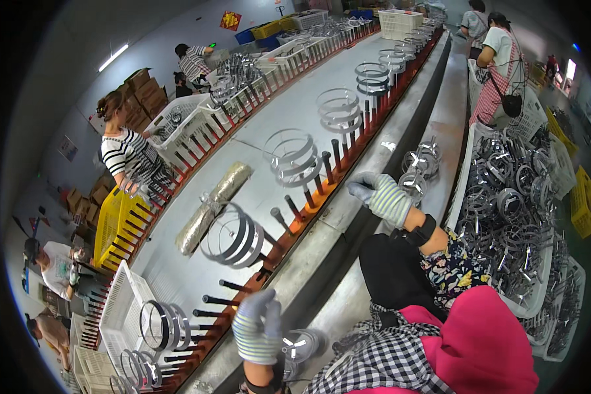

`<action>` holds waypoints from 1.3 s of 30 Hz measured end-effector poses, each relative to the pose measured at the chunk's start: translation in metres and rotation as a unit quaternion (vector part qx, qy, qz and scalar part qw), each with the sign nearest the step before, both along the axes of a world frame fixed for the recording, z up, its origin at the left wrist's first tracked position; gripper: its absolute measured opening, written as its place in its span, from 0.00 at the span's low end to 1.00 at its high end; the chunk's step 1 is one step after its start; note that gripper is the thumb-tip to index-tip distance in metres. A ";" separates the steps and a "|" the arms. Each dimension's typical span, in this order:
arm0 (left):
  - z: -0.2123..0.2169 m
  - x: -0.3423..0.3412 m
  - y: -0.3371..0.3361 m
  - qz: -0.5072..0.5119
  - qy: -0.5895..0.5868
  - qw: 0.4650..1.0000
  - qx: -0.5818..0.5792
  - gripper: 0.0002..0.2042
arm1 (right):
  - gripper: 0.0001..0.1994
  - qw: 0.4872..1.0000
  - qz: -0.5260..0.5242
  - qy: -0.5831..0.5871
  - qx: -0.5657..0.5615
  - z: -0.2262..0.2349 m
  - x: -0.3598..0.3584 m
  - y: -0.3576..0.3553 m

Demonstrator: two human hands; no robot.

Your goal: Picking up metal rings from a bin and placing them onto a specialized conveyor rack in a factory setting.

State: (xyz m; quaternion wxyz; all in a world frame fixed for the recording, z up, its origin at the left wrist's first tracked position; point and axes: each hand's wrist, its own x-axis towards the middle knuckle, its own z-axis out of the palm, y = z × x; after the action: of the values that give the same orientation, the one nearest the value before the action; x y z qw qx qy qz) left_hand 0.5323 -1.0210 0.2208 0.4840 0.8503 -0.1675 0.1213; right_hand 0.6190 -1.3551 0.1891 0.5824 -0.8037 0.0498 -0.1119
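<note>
Beside the near edge of the grey belt [276,105], observed two gloved hands raised, well apart from each other. Found the left hand [256,330] at lower middle, close to a row of black pegs [221,300], with fingers [259,303] directed upward and bent. Recorded a loose curl; could not tell whether pinching anything. Located the nearest ring part [300,346], a metal hoop with a pale three-armed hub, just right of the left hand and below fingertip level, on the metal tabletop [345,299]. Found the right hand [389,200] farther up the line, with thumb and fingers bent and directed leftward; again could not tell whether pinching anything. Located a cluster of hoops [421,164] just beside the back of the right hand, on the side away from the fingertips; could not tell whether touching the glove. Over the belt, noted a ring stack [246,241] above the left fingers, apart from both hands, near a plastic-wrapped bundle [213,209]. At right, logged a white crate [458,184] heaped with ring parts. Across the belt, recorded a co-worker in a striped top [120,154] near a yellow crate [115,220].
</note>
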 end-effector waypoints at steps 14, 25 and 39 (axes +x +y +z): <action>-0.045 -0.060 0.003 0.017 0.211 0.977 -0.009 0.08 | 0.10 0.996 0.018 -0.023 -0.080 -0.077 0.003 -0.018; -0.031 -0.043 -0.029 -0.028 0.200 0.978 0.060 0.08 | 0.13 0.978 0.075 0.178 -0.083 -0.104 -0.050 -0.030; -0.049 -0.087 0.002 0.014 0.216 0.976 0.035 0.11 | 0.12 0.888 0.146 0.437 -0.009 -0.138 -0.060 -0.042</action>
State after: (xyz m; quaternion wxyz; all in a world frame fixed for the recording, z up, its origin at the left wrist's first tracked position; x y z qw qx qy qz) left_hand 0.4452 -1.0191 0.1714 0.4770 0.8750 -0.0516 -0.0647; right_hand 0.5588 -1.3974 0.0507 0.5039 -0.7749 0.1805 0.3363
